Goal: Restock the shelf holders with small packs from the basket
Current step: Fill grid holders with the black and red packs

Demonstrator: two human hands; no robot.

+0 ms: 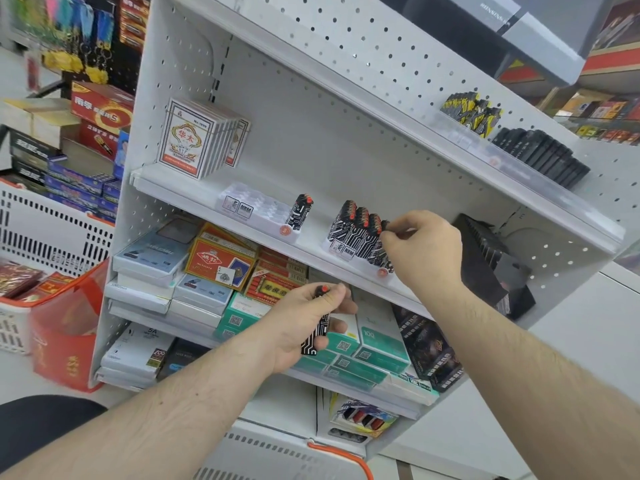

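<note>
On the middle shelf stand two white slotted holders. The left holder (254, 211) carries a single black-and-white pack with a red top (300, 213). The right holder (360, 261) has a row of several such packs (356, 230). My right hand (424, 249) pinches the top of a pack (384, 226) at the right end of that row. My left hand (306, 322) grips another pack (320, 323) of the same kind in front of the shelf below.
A white basket with an orange handle (341, 457) sits at the bottom. Card boxes (197, 136) stand at the shelf's left; black packs (543, 157) and yellow-black packs (472, 112) are on the upper shelf. A black tray (488, 265) leans at right. Boxes fill the lower shelves.
</note>
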